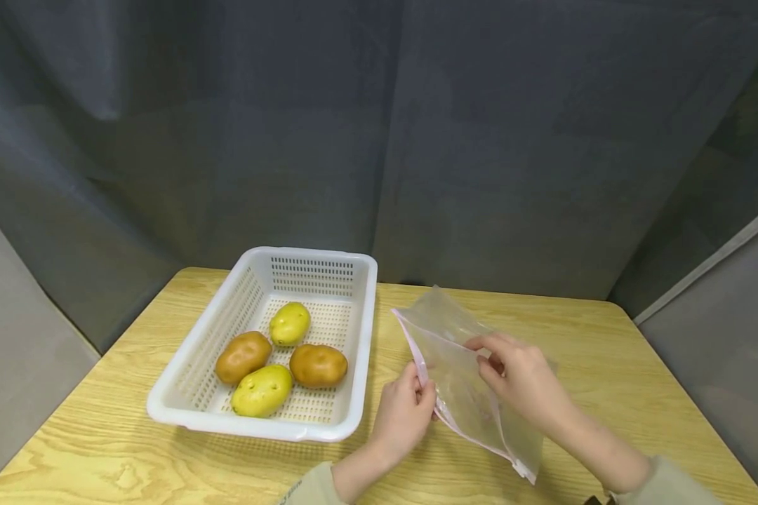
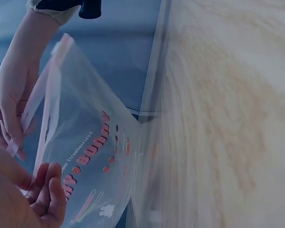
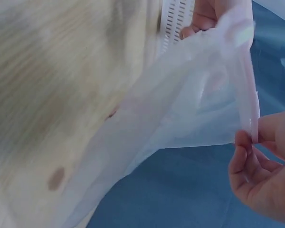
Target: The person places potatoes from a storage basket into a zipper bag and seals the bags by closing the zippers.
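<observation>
A clear zip bag (image 1: 467,386) with a pink zip edge is held above the right part of the table, its mouth spread apart. My left hand (image 1: 404,410) pinches one side of the mouth between thumb and fingers. On the opposite side, my right hand (image 1: 523,375) grips the other edge; the right wrist view shows the pink strip (image 3: 249,102) between its thumb and forefinger. Red lettering and small strawberry pictures (image 2: 92,149) are printed on the bag in the left wrist view. No contents show inside it.
Left of the bag stands a white plastic basket (image 1: 368,337). In it lie two brown potatoes (image 1: 318,365) and two yellow ones (image 1: 262,391). The wooden table (image 1: 606,393) is bordered behind by a dark grey curtain (image 1: 480,140).
</observation>
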Available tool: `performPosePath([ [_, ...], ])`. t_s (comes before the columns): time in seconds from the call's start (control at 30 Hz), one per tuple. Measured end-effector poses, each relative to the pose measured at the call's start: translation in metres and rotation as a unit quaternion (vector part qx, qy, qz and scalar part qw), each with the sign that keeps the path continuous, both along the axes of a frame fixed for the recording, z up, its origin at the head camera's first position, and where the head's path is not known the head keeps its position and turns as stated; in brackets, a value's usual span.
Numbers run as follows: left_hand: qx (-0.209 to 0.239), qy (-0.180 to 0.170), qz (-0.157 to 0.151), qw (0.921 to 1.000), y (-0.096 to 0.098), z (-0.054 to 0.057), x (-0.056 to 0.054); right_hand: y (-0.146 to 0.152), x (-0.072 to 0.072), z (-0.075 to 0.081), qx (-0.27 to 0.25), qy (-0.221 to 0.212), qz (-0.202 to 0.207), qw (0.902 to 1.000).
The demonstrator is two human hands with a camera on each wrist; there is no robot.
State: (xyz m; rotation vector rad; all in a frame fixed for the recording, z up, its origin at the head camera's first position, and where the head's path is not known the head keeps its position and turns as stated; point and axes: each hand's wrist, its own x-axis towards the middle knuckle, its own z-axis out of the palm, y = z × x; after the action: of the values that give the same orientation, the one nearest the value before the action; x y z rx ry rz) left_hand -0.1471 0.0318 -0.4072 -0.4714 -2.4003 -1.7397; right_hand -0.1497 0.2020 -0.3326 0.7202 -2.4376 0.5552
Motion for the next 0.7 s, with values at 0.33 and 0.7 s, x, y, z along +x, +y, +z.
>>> performPosePath([
  [0.33,-0.042,0.007,0.025,0.9988,0.001,-0.002,0.0,0.009,-0.006,0.013,0.013,0.021,-0.012,0.9996],
  [0.7,-0.122,0.005,0.043,0.9916,0.0,-0.006,-0.001,0.017,-0.008,0.022,0.002,0.037,-0.036,0.9986],
])
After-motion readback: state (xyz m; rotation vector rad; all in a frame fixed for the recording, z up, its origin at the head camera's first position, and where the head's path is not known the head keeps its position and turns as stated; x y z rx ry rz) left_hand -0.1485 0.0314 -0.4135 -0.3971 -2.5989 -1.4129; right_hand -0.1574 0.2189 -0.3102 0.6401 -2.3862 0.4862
